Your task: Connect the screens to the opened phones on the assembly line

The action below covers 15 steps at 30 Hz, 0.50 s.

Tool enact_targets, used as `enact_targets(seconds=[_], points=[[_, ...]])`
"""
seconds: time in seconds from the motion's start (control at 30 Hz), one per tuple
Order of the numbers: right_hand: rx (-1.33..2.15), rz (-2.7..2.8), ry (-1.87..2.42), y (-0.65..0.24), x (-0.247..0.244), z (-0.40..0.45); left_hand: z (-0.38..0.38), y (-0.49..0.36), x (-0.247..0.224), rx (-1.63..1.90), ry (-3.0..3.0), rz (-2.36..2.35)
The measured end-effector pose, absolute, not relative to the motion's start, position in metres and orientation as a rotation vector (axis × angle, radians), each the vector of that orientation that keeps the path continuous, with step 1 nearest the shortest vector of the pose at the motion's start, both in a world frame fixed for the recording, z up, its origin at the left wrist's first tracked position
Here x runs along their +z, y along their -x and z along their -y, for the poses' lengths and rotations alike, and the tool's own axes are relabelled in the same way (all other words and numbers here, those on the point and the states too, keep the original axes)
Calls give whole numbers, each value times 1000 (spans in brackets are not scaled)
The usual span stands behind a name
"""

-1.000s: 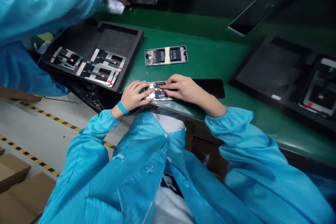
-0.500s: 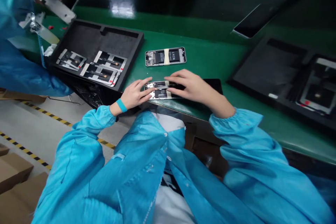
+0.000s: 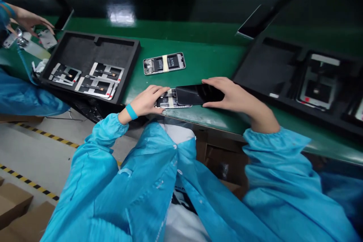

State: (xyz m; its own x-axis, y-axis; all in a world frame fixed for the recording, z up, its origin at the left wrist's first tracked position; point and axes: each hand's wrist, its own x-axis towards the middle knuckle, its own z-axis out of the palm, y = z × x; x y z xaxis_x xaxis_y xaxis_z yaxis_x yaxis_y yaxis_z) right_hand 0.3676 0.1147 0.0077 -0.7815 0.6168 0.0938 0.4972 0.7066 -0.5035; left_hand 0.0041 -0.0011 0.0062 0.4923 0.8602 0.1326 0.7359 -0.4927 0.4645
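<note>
**Left hand** (image 3: 146, 102): lying palm-down across the left end of the open phone frame (image 3: 170, 99), fingers curving over its far edge, grip narrow and pinning the frame to the green bench top (image 3: 215, 64).

**Right hand** (image 3: 235, 94): holding the black glass panel (image 3: 197, 94) by its right end, thumb along the near edge, fingers along the far edge, grip spread to the panel's width.

**Panel position**: lying over the right half of the open phone frame, left end just short of the left fingertips; touching or hovering just above, not telling from this view.

**Risk**: glass edge possibly scraping the exposed battery or catching a ribbon cable if coming down off-square; glass possibly slipping, with only one end held.

**Around the open phone frame**: a taped phone frame (image 3: 164, 63) lying beyond it; a black foam tray (image 3: 136, 56) holding three phone parts to the far left; a second foam tray (image 3: 266, 60) sitting to the far right; a co-worker's hand (image 3: 28, 19) working beyond the left tray.
</note>
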Motion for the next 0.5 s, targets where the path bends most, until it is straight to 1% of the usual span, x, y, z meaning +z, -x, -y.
enact_targets(seconds=[0.2, 0.5], points=[[705, 2592, 888, -367, 7, -107, -4, -4, 4, 476, -2390, -1295], [671, 2539, 868, -363, 3, -90, -21, -57, 6, 489, -2449, -1305]])
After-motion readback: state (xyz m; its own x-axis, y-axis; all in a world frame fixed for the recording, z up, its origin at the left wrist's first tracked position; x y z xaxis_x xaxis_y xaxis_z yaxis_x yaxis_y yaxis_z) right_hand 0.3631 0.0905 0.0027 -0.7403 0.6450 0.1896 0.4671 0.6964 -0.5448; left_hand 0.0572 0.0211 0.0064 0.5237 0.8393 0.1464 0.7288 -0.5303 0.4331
